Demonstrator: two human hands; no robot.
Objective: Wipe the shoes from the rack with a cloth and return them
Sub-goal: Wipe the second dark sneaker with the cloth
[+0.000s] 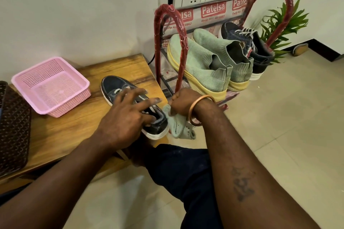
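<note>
Likely light and stiff-soled, the shoe (114, 85) is pressed to the desk (74, 132) by spread fingers (149, 101) of the left hand (122, 121); the right hand (184, 102) grips the limp cloth (176, 128).

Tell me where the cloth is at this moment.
In the head view, the cloth hangs from the right hand, mid-frame, just right of the dark shoe on the table, near the rack.
</note>
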